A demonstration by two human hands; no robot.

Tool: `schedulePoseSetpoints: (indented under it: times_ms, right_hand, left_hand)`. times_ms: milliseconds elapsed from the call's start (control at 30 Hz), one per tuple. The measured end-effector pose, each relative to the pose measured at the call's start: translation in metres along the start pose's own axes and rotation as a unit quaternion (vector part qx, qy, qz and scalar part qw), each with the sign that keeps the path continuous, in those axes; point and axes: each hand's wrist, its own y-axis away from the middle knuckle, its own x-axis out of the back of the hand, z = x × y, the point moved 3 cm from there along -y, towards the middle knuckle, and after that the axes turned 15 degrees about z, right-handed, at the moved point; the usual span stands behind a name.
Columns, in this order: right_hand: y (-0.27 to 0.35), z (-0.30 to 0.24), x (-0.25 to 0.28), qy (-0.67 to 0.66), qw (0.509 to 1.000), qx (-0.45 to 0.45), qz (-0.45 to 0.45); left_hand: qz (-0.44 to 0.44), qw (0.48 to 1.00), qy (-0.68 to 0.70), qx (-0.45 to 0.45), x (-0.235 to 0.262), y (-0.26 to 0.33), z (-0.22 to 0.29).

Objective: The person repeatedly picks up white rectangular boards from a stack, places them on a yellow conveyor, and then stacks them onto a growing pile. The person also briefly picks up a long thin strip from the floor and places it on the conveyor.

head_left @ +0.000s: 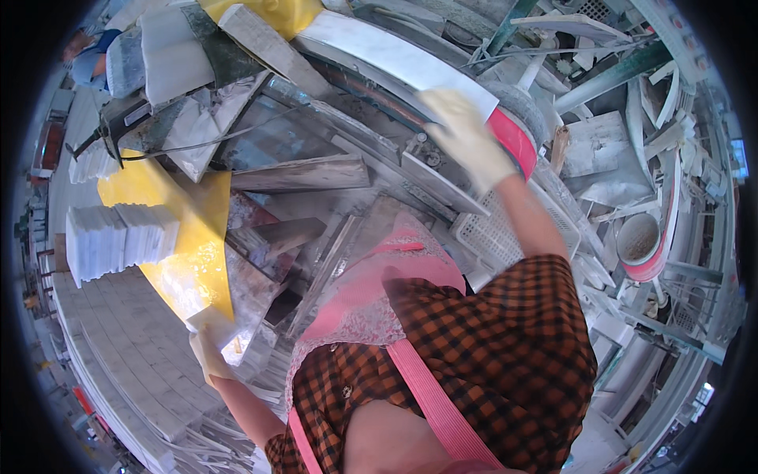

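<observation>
My left hand [205, 355], in a pale glove, reaches to the lower left. It grips the edge of a small white stone tile [212, 321] at the lower corner of a glossy yellow sheet [201, 268]. My right hand [462, 134], gloved too, is over the right end of a long white board [379, 54], close to a pink-rimmed wheel [515, 142]. Motion smears its fingers, so I cannot tell whether they hold or touch anything. A stack of thin white tiles [122, 237] stands on the yellow sheet, left of centre.
Long rows of pale tiles [118, 332] cover the lower left. A white plastic basket [505, 237] sits below my right forearm. Wooden boards [304, 172] and stone offcuts lie between my arms. A dusty bucket [638, 239] stands at right. Someone's blue sleeve [88, 69] shows top left.
</observation>
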Motion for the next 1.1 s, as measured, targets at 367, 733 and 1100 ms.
schedulePoseSetpoints:
  times_ms: [367,733,1100]
  right_hand:
    - [0.048,0.133,-0.011,0.245,0.966,0.053,-0.059]
    - [-0.006,0.114,-0.031,0.174,0.965,0.186,-0.060]
    - [-0.033,0.118,-0.066,0.210,0.954,0.193,-0.096]
  left_hand:
    - [0.101,0.984,-0.134,-0.059,-0.017,-0.009,-0.001]
    - [0.179,0.953,-0.236,-0.065,-0.014,-0.017,-0.018]
    - [0.146,0.956,-0.248,-0.051,-0.013,0.006,0.011]
